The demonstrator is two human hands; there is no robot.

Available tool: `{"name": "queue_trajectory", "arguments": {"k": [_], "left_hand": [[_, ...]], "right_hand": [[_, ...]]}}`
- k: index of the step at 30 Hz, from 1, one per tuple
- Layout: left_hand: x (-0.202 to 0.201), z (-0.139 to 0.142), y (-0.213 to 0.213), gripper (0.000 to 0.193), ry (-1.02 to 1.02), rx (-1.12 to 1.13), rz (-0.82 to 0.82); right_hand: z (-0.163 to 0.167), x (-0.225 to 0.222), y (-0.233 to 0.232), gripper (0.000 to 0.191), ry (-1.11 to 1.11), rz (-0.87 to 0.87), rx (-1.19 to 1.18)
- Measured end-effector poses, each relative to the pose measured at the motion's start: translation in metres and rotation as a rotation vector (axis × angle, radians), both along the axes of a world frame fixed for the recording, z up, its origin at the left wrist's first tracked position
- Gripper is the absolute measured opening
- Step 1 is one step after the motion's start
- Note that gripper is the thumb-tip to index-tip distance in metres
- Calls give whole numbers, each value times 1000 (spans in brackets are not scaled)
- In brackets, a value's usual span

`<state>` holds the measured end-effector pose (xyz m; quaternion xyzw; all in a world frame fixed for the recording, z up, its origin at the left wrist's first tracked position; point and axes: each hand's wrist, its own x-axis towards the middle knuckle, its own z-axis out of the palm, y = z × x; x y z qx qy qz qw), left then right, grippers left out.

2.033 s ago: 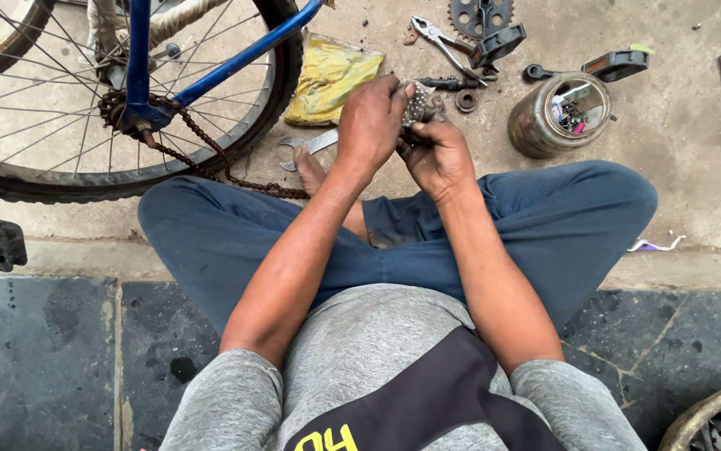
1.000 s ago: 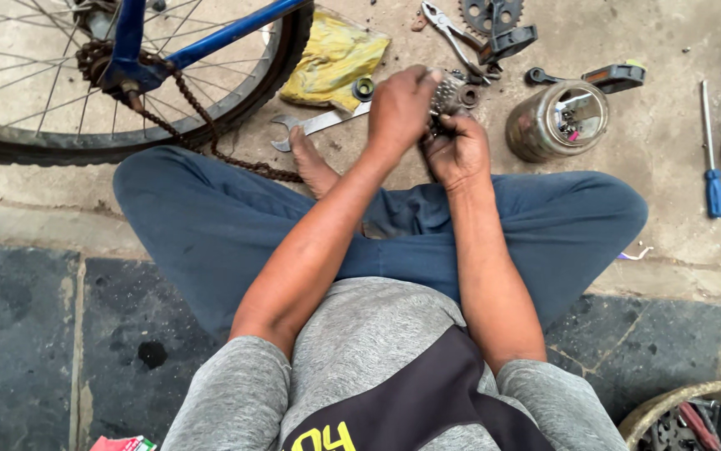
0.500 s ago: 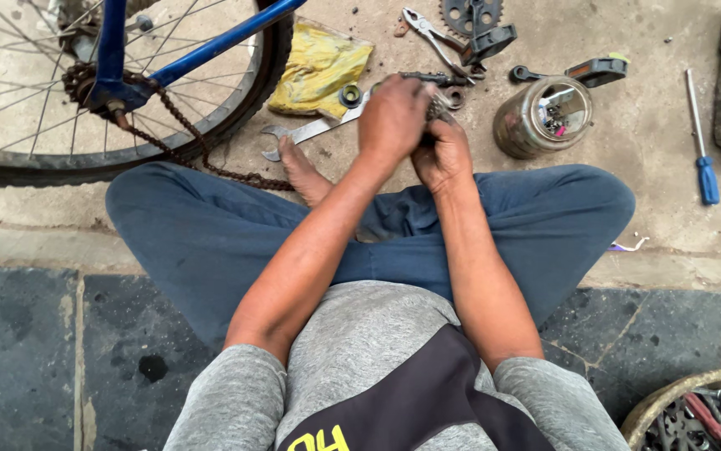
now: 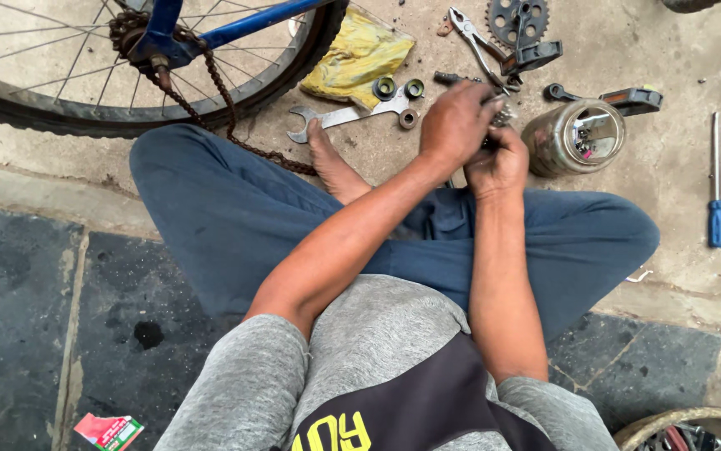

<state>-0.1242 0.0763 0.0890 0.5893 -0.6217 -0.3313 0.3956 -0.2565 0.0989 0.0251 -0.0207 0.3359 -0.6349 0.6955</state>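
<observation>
Over the crossed legs, left hand [image 4: 458,124] and right hand [image 4: 500,161] meet, each grip clamped on a small toothed metal part [image 4: 501,114], mostly hidden. Best kept low over the lap, turning steady. Beyond: jar [image 4: 573,137], spanner [image 4: 345,116], pliers [image 4: 479,42], sprocket [image 4: 517,20] on the floor.

**Packaging / labels in view**

One scrap only: small crumpled wrapper [image 4: 108,431] at the lower left of the frame, flat on the dark stone floor just left of the grey sleeve. Roughly rectangular, tilted, red with a green end and a white band. The grey shirt carries yellow print at bottom centre, partly cut off. No signs, no screens.
</observation>
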Motion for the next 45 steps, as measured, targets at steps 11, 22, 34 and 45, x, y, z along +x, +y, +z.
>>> {"name": "queue_trajectory", "arguments": {"k": [11, 22, 34, 45], "left_hand": [[27, 7, -10, 31, 165, 194, 32], [27, 18, -11, 29, 203, 102, 48], [28, 18, -9, 31, 26, 160, 25], [41, -7, -30, 31, 373, 274, 120]], "right_hand": [[16, 28, -1, 33, 75, 103, 2], [26, 34, 0, 22, -60, 9, 42], [25, 39, -6, 34, 103, 49, 20], [48, 44, 0, 15, 47, 68, 73]]}}
